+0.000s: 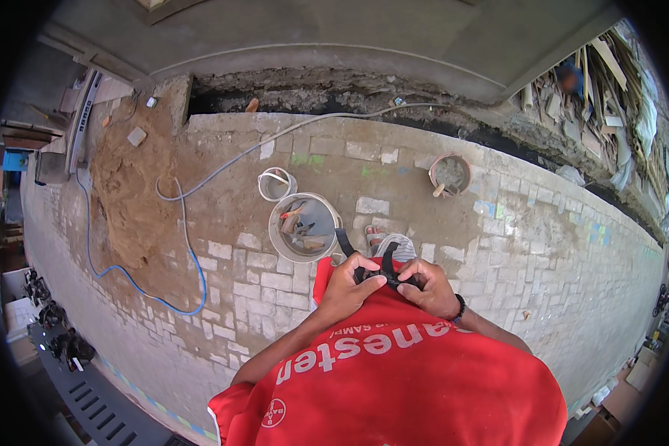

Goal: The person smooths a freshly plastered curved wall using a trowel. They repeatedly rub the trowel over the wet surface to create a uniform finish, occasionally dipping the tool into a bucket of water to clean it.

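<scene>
At my waist, over my red shirt (401,372), both hands work at a black strap (386,256) with a dark fastening. My left hand (353,286) is closed on it, thumb and fingers bent round it. My right hand (427,286) grips it beside the left, fingers curled and thumb pressed in. What lies between the fingertips is partly hidden. Just beyond them to the left stands a large white bucket (290,249) holding tools, including trowels. My sandalled foot (373,234) shows below the strap.
A small pail (276,189), a bucket of grey mix (453,169), a hose (256,148), and a sand heap (126,208) lie on the paving. A trench (238,100) runs along the wall ahead. Scrap wood (602,82) is piled at right; motorbikes (56,320) stand at left.
</scene>
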`<action>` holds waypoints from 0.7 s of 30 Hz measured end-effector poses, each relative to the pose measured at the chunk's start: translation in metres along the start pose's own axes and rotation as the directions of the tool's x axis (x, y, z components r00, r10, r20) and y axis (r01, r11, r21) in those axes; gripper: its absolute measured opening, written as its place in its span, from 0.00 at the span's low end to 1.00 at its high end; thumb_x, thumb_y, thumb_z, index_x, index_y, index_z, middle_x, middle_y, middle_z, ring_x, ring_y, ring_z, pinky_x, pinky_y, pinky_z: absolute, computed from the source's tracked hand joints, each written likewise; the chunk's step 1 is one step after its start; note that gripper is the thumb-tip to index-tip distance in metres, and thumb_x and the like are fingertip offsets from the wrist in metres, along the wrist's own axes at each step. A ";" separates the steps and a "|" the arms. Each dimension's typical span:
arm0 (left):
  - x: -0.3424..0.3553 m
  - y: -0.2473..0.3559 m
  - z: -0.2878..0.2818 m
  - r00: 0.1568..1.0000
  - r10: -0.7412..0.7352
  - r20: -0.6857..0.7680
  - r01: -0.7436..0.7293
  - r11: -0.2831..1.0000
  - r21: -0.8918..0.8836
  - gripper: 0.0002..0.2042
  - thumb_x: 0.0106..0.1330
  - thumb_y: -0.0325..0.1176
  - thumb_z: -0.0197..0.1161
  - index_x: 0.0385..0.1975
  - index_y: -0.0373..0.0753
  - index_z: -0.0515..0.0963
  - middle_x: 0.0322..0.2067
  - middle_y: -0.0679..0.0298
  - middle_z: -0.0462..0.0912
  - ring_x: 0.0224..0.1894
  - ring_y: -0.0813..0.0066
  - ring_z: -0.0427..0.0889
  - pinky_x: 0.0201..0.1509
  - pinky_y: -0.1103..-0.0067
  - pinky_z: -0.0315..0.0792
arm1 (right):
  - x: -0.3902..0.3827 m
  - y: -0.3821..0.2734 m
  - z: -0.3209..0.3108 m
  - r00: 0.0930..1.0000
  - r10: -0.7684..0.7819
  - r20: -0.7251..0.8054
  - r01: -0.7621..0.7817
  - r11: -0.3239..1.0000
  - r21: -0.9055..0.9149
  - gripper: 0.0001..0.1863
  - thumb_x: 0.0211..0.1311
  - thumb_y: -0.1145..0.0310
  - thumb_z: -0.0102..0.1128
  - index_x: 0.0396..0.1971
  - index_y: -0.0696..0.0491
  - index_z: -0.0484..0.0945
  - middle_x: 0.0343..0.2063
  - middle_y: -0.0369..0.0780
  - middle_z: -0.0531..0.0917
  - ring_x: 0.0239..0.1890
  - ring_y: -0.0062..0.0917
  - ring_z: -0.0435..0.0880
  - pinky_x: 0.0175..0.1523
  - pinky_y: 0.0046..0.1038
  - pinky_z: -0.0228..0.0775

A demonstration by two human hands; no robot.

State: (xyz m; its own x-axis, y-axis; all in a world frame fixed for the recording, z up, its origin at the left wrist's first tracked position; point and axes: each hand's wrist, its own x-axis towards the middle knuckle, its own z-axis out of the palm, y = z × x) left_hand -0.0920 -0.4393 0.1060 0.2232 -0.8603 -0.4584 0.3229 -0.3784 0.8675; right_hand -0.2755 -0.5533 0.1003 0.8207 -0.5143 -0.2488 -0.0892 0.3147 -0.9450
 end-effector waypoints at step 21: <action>0.043 0.005 0.051 0.880 -0.055 0.472 -0.093 0.954 0.284 0.44 0.72 0.57 0.43 0.70 0.29 0.30 0.69 0.40 0.41 0.73 0.53 0.45 0.73 0.66 0.46 | 0.015 -0.021 -0.050 0.976 0.059 0.210 0.017 0.938 -0.346 0.46 0.60 0.70 0.53 0.73 0.53 0.37 0.47 0.44 0.71 0.49 0.28 0.70 0.61 0.30 0.61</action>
State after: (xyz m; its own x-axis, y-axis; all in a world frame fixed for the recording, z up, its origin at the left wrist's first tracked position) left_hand -0.1277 -0.4951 0.1003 -0.2553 -0.8974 -0.3598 0.0263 -0.3784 0.9253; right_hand -0.2898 -0.6074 0.1062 0.9140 -0.3161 -0.2542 -0.2646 0.0106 -0.9643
